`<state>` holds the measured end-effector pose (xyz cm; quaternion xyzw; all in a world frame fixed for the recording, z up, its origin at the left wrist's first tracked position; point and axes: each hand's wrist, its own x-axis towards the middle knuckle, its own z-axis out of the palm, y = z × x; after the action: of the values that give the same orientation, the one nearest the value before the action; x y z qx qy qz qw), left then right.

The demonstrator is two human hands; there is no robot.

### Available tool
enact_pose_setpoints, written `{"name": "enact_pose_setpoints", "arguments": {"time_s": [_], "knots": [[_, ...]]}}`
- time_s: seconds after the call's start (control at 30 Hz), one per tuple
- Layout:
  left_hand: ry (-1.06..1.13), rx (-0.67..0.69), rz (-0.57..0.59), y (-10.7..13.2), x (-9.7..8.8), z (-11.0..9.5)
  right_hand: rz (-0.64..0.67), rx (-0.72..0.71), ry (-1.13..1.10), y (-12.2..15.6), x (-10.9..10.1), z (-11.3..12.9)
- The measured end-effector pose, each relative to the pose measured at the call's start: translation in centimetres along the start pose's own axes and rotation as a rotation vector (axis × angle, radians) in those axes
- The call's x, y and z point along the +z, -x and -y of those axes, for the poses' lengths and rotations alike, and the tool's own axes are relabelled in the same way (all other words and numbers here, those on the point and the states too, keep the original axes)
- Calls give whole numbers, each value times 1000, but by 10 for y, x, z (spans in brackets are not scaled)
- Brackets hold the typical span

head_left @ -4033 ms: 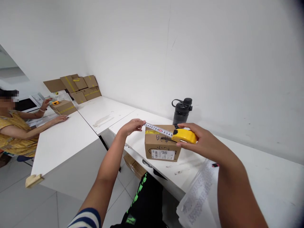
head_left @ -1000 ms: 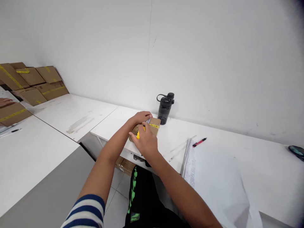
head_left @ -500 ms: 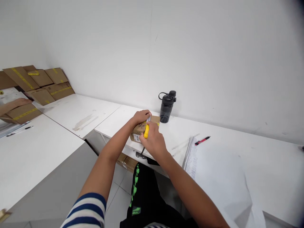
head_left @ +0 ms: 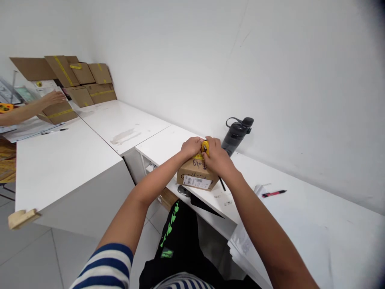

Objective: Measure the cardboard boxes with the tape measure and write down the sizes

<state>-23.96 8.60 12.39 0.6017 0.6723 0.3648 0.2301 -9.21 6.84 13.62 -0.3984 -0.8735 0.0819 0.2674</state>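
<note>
A small cardboard box [head_left: 197, 172] with black handwriting and a white label stands near the front edge of the white table. My right hand [head_left: 218, 156] grips a yellow and black tape measure [head_left: 205, 147] over the far part of the box top. Beside it, my left hand [head_left: 192, 147] rests at the box's upper left, fingers curled close to the tape measure. What those fingers pinch is hidden. A strip of yellow tape shows on the box top under the hands. Just behind my right hand, a dark drinking bottle [head_left: 234, 136] is partly covered.
A red and black pen [head_left: 274, 193] lies by white paper sheets [head_left: 288, 224] on the right. Taped cardboard boxes [head_left: 102, 92] are stacked at the far left, where another person's hand [head_left: 54, 97] touches a box. A wooden piece [head_left: 22, 218] sits at the left table's corner.
My view has swung left and tilted. The box has been turned and shows more of its labelled side. My right hand has brought the tape measure to the far box top, close to my left hand.
</note>
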Motion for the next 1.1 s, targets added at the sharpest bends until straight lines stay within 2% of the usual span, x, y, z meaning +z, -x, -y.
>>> {"name": "enact_pose_setpoints", "arguments": {"time_s": [0.1,0.2,0.27,0.33,0.4,0.47,0.53,0.63,0.7,0.77,0.83,0.9,0.97,1.03,1.1], "knots": [[-30,15,-17,-1,4,1,0,-8,-86,-9,1,-11],[-93,-18,-45,0,0,0,-54,29,-259,-4,-4,-26],[-153,-30,-45,3,-13,5,-139,86,-438,7,-10,-36],[-133,-55,-32,8,-33,20,-212,154,-682,21,-18,-44],[68,-81,2,16,-51,43,-258,229,-935,35,-24,-50],[341,-72,-19,25,-55,67,-279,305,-1139,45,-29,-53],[511,-65,-99,34,-40,84,-252,365,-1288,48,-31,-53],[607,-105,-203,40,5,91,-129,409,-1419,43,-33,-48],[578,-122,-241,42,31,84,-75,404,-1398,36,-35,-44],[480,-114,-354,44,41,72,-68,381,-1327,32,-40,-41],[376,-92,-508,48,33,56,-88,347,-1244,31,-47,-38],[330,-42,-568,58,12,36,-108,275,-1121,33,-56,-35],[347,39,-450,70,-12,12,-96,153,-955,35,-66,-29],[376,132,-210,83,-30,-13,-68,18,-775,36,-76,-23],[340,205,-67,93,-40,-35,-63,-88,-612,36,-84,-16]]}}
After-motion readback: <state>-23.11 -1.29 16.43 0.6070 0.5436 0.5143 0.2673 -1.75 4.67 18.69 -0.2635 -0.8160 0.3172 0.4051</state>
